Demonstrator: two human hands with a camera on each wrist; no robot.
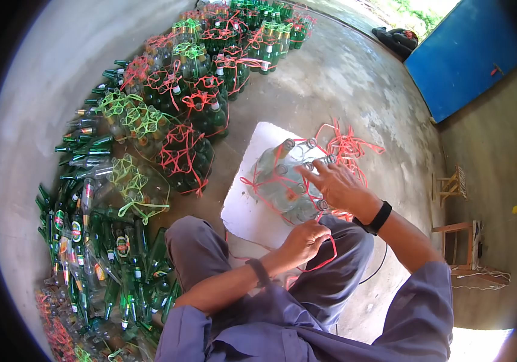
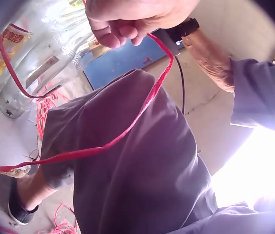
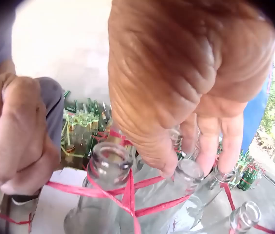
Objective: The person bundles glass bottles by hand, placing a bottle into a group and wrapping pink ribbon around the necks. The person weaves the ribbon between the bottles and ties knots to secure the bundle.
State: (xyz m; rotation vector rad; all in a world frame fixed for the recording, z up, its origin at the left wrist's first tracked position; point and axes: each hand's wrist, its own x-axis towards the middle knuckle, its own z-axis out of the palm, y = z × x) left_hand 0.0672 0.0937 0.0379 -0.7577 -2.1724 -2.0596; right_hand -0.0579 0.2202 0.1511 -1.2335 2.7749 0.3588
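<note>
A bundle of clear glass bottles (image 1: 277,192) stands on a white board (image 1: 240,211) in front of the knees. Red plastic string (image 3: 128,192) crosses around their necks. The left hand (image 1: 306,241), low at the bundle's near side, grips a length of the red string (image 2: 149,100), which hangs in a loop below the fingers. Over the bottle tops is the right hand (image 1: 346,190). In the right wrist view its thumb and fingers lie on either side of one bottle's mouth (image 3: 190,170). Parts of the bottles behind the palm are hidden.
A tangle of red string (image 1: 349,145) lies beyond the board. Tied bundles of green and clear bottles (image 1: 189,154) line the left, with loose green bottles (image 1: 119,265) piled nearer. A blue door (image 1: 463,54) and a small wooden stool (image 1: 451,184) are on the right.
</note>
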